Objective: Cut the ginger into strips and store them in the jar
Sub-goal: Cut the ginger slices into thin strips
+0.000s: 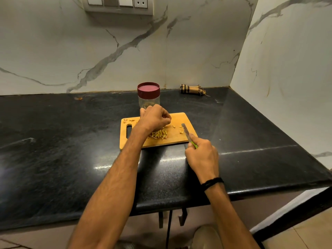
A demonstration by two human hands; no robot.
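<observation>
At the near edge of the black desk [71,141], 2 bare forearms are seen reaching forward. A black band [212,183] is worn on the right wrist. The right hand [202,155] is closed around the green handle of a knife [186,133]. The blade is pointed away from the person and laid low over the right end of the board [177,139], close to the near right corner.

The wooden board is laid flat on the desk, with its handle slot at the left end. A loose heap of ginger strips [159,134] is gathered near the middle of the board. A few stray pieces [181,131] are scattered just left of the blade. Some scraps [132,120] are left at the far left corner.

The left hand [155,117] is held over the far side of the heap with its fingers curled downward. Whether anything is pinched in them cannot be told, as the fingertips are hidden.

Just behind the board and the left hand, a clear jar [148,100] is stood upright with its maroon lid [148,88] on. Something yellowish is seen at its bottom.

Further back and to the right, a rolled checked cloth [193,90] is laid against the marble wall. A switch panel [118,4] is mounted high on that wall.
</observation>
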